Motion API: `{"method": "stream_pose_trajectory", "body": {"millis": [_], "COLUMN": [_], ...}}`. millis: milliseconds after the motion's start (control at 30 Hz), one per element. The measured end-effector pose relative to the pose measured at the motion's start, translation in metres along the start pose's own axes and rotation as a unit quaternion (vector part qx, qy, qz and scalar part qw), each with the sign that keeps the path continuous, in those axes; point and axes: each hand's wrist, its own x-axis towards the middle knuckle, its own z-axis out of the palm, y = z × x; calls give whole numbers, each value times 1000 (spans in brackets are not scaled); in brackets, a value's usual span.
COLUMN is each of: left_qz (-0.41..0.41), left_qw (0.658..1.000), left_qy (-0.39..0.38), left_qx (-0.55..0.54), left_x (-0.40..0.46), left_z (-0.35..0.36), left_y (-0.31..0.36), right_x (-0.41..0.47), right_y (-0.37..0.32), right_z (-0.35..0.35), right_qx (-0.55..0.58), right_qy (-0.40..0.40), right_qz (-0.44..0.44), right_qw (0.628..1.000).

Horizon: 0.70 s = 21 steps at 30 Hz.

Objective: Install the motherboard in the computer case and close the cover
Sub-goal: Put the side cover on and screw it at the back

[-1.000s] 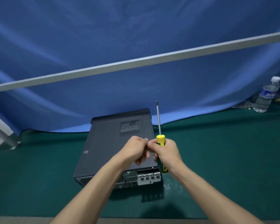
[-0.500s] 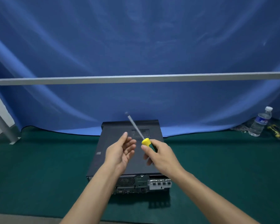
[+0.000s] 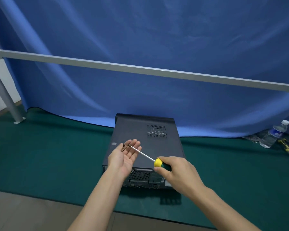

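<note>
A dark grey computer case (image 3: 157, 147) lies flat on the green mat with its cover on and its port panel (image 3: 145, 180) facing me. My left hand (image 3: 123, 155) hovers palm up above the case's near left part, fingers spread, with a small dark screw (image 3: 124, 145) lying near the fingertips. My right hand (image 3: 177, 172) grips the yellow and green handle of a screwdriver (image 3: 157, 162). Its metal shaft points left, and the tip rests over my left palm beside the screw.
The green mat (image 3: 48, 160) covers the table, whose bare front edge (image 3: 32, 212) shows at lower left. A blue curtain and a grey metal rail (image 3: 140, 69) stand behind. A water bottle (image 3: 272, 135) and small yellow items (image 3: 285, 144) lie at the far right.
My left hand has opened fully, palm up, showing the screw. The screwdriver swung from pointing up to pointing left, tip over the palm. My view shifted left.
</note>
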Motion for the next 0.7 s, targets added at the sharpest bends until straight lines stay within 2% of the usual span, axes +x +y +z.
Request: {"method": "stream_pose_trajectory", "body": {"millis": [233, 567, 700], "left_qz": [17, 2, -18], "left_qw": [1000, 999, 999], "left_qy": [0, 27, 42], "left_qx": [25, 29, 8], "left_x": [5, 19, 28], "left_z": [-14, -29, -38], "left_y": [-12, -32, -38], "right_x": [-1, 2, 0], "right_y": [-3, -1, -1], "right_z": [5, 12, 22], "right_qx": [3, 1, 5], "right_qy": [-47, -119, -125], "right_qz": [18, 63, 85], "right_qw": [999, 991, 988]}}
